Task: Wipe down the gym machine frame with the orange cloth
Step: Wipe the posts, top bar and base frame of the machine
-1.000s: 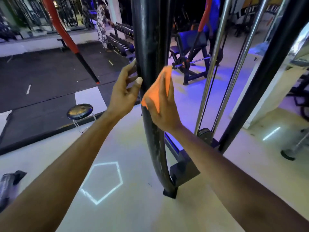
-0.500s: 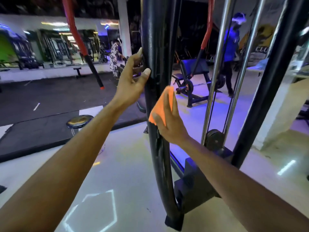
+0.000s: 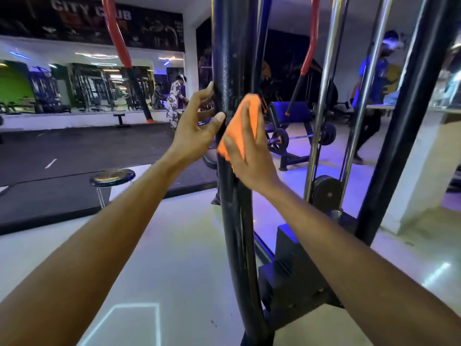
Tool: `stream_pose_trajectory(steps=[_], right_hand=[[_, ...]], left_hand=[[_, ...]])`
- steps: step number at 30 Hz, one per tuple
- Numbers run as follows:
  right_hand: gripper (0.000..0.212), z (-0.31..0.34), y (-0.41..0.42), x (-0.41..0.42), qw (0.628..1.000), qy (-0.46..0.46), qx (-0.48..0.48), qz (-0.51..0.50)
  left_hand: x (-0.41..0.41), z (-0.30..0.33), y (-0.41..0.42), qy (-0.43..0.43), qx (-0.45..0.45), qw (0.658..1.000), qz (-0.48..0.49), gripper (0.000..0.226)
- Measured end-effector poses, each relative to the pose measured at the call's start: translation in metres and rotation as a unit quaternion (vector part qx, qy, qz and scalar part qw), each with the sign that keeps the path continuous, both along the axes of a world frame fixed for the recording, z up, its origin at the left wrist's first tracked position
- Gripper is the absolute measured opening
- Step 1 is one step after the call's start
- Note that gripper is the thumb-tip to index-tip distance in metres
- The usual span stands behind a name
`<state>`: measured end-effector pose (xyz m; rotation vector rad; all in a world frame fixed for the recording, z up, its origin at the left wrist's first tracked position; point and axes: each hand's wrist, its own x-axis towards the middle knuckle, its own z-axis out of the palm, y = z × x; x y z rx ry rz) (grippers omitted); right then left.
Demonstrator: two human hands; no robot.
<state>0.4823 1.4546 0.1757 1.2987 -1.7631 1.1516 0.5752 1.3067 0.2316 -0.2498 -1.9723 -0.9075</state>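
**Orange cloth pressed to the black upright of a gym machine**

The gym machine frame (image 3: 232, 58) is a thick black tubular post with a slightly pebbled, scuffed finish; pale streaks and specks show along its lower length, where it curves down to a black base on the pale floor (image 3: 174, 245). The orange cloth (image 3: 243, 126) is a bright, plain, bunched piece of fabric lying against the post's right face at about mid-height. The right hand (image 3: 249, 156) covers it from the near side, fingers (image 3: 252, 116) extended flat over the fabric and pressing it to the post, with folds of cloth showing above and to the left of the hand. The left hand (image 3: 197, 126) rests on the post's left side at the same height, fingers loosely curved against the tube and the thumb laid on its front, relaxed rather than clenched. Two chrome guide rods (image 3: 321, 101) rise to the right of the post above a round weight plate (image 3: 328, 193). A round black stool (image 3: 112, 177) stands on the floor to the left.
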Motion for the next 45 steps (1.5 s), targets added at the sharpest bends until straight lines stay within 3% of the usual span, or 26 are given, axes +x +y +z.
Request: stream_pose_trajectory(steps=[3, 6, 8, 12, 14, 19, 24, 26, 30, 33, 36, 38, 42, 45], right_hand=[[0.075, 0.001, -0.009, -0.002, 0.999, 0.018, -0.036, -0.002], [0.084, -0.09, 0.013, 0.01, 0.997, 0.0, 0.071, -0.019], [0.087, -0.115, 0.023, 0.003, 0.994, -0.017, 0.11, -0.01], [0.083, -0.062, -0.003, -0.008, 1.0, -0.023, -0.001, -0.011], [0.079, -0.073, -0.012, -0.005, 0.999, -0.026, -0.04, -0.025], [0.087, -0.196, 0.025, 0.006, 0.993, -0.038, 0.112, -0.02], [0.084, -0.142, -0.003, 0.0, 0.997, -0.075, -0.008, -0.022], [0.089, -0.179, -0.004, -0.002, 0.998, -0.051, -0.003, -0.04], [0.099, -0.298, 0.032, 0.01, 0.985, -0.079, 0.144, -0.045], [0.102, -0.283, 0.023, 0.002, 0.99, -0.083, 0.106, -0.044], [0.088, -0.255, -0.004, -0.006, 0.996, -0.063, 0.014, -0.067], [0.081, -0.279, -0.002, -0.006, 0.994, -0.055, 0.03, -0.086], [0.083, -0.364, 0.034, 0.003, 0.98, -0.065, 0.171, -0.078], [0.083, -0.327, 0.014, -0.01, 0.987, -0.065, 0.11, -0.099]], left_hand=[[0.002, -0.016, -0.002, -0.003, -0.004, 1.0, 0.006, 0.063], [0.0, -0.024, -0.003, -0.023, 0.011, 1.0, 0.002, 0.062], [0.0, -0.032, -0.001, -0.029, 0.016, 0.999, 0.013, 0.062], [-0.003, -0.07, 0.0, -0.03, 0.011, 0.999, 0.024, 0.062], [-0.003, -0.089, -0.001, -0.037, 0.013, 0.999, 0.023, 0.059], [0.005, -0.119, 0.007, -0.049, 0.037, 0.998, 0.016, 0.053], [0.007, -0.153, 0.008, -0.056, 0.035, 0.997, 0.032, 0.058], [0.009, -0.169, 0.012, -0.076, 0.052, 0.995, 0.033, 0.057], [0.01, -0.196, 0.018, -0.099, 0.102, 0.989, 0.031, 0.063], [0.007, -0.21, 0.017, -0.087, 0.104, 0.99, 0.026, 0.061], [0.003, -0.23, 0.017, -0.073, 0.108, 0.991, 0.034, 0.059], [0.001, -0.243, 0.018, -0.073, 0.115, 0.99, 0.036, 0.057], [0.0, -0.26, 0.022, -0.087, 0.144, 0.986, 0.026, 0.056], [-0.002, -0.269, 0.023, -0.082, 0.143, 0.986, 0.024, 0.058]])
